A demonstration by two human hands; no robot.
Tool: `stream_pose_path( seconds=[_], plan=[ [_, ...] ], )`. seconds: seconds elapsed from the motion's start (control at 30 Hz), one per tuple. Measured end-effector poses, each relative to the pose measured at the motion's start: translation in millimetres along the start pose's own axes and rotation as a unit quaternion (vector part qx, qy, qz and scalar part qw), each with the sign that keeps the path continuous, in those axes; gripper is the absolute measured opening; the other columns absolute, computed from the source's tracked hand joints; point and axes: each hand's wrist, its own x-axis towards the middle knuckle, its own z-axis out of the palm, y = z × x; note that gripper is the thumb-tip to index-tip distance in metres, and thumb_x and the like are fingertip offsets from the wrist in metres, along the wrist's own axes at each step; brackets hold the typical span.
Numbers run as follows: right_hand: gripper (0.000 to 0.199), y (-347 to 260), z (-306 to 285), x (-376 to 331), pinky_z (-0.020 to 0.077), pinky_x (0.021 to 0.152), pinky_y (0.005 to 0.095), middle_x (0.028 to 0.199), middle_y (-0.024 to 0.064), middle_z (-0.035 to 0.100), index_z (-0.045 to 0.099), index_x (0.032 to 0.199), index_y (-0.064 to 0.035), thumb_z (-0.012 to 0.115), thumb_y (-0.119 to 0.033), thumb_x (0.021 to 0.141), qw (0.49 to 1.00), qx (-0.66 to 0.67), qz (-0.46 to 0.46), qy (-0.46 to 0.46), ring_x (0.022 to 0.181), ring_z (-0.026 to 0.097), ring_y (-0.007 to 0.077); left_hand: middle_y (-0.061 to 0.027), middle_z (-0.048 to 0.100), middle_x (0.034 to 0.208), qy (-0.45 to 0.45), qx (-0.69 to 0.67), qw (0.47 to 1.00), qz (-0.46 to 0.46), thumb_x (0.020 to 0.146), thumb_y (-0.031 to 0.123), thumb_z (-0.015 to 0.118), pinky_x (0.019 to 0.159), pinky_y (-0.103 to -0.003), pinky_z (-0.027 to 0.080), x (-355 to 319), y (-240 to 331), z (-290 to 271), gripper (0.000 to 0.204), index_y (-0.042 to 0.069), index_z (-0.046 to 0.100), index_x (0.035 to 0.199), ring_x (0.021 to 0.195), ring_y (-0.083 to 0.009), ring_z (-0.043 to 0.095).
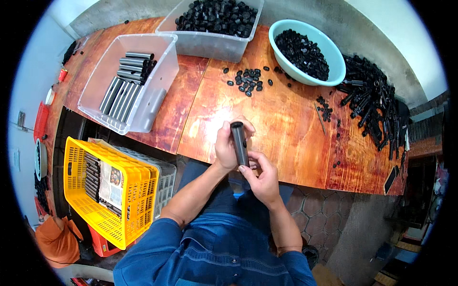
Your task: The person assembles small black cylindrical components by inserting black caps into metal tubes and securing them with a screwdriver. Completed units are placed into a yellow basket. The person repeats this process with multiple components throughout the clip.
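Between my hands, at the near edge of the wooden table (pixel 200 124), is a dark metal tube (pixel 241 148) with a black cap on its far end. My left hand (pixel 225 145) wraps round the tube from the left, near the capped end. Lower down, my right hand (pixel 261 175) grips the tube's near end, thumb on top. A small dark hole shows on the tube's side. Beyond my hands lies a loose group of small black oval plugs (pixel 249 81).
At left, a clear bin (pixel 162 90) holds several tubes, and a yellow crate (pixel 131 190) stands below. Behind are another clear bin (pixel 214 45) of black caps and a pale blue bowl (pixel 338 66) of small black parts. Black rods (pixel 377 105) pile at right, near a phone (pixel 391 179).
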Motion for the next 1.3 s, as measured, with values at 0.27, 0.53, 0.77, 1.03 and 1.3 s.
stream_pose_path(
  seconds=[0.27, 0.53, 0.77, 1.03, 1.3],
  plan=[
    [0.031, -24.4, -14.4, 28.5, 0.0561, 0.083, 0.0396, 0.107, 0.0196, 0.066, 0.059, 0.115, 0.0030, 0.069, -0.002, 0.087, 0.980, -0.152, -0.129, 0.028, 0.097, 0.070, 0.0326, -0.0090, 0.061, 0.094, -0.075, 0.183, 0.976, 0.092, 0.105, 0.053, 0.042, 0.077, -0.029, 0.044, 4.0, 27.0, 2.5, 0.061, -0.003, 0.066, 0.106, 0.083, -0.0154, 0.055],
    [0.026, -9.4, -43.0, 112.4, 0.0521, 0.068, 0.0448, 0.089, 0.0171, 0.065, 0.057, 0.111, -0.0007, 0.069, -0.010, 0.090, 0.927, -0.241, -0.270, 0.101, 0.081, 0.066, 0.0372, -0.0072, 0.065, 0.102, 0.028, 0.467, 0.855, 0.225, 0.098, 0.011, 0.060, 0.080, -0.030, 0.049, 112.7, 92.5, 5.4, 0.018, 0.000, 0.064, 0.111, 0.091, -0.0141, 0.061],
    [0.027, 15.3, -61.4, 156.3, 0.0474, 0.073, 0.0463, 0.084, 0.0149, 0.064, 0.057, 0.110, -0.0025, 0.069, -0.017, 0.091, 0.859, -0.304, -0.369, 0.181, 0.077, 0.060, 0.0369, -0.0193, 0.071, 0.102, -0.040, 0.725, 0.675, 0.133, 0.092, 0.021, 0.064, 0.086, -0.044, 0.054, 282.7, 130.8, -53.2, 0.027, 0.002, 0.068, 0.110, 0.098, -0.0351, 0.068],
    [0.035, 20.0, -71.3, 161.0, 0.0484, 0.072, 0.0464, 0.086, 0.0161, 0.064, 0.056, 0.115, -0.0022, 0.073, -0.013, 0.085, 0.868, -0.300, -0.347, 0.191, 0.078, 0.062, 0.0370, -0.0144, 0.075, 0.106, -0.232, 0.718, 0.617, -0.224, 0.085, 0.027, 0.072, 0.078, -0.035, 0.056, 340.8, 83.9, -69.9, 0.044, 0.004, 0.071, 0.122, 0.089, -0.0219, 0.071],
    [0.035, 14.7, -76.9, 160.9, 0.0496, 0.073, 0.0475, 0.089, 0.0180, 0.065, 0.055, 0.113, -0.0031, 0.074, -0.011, 0.084, 0.886, -0.262, -0.337, 0.183, 0.081, 0.064, 0.0390, -0.0185, 0.073, 0.114, -0.250, 0.810, 0.484, -0.218, 0.072, 0.027, 0.080, 0.093, -0.041, 0.054, 337.3, 60.9, -33.6, 0.050, 0.015, 0.072, 0.121, 0.109, -0.0338, 0.069]
  ],
)
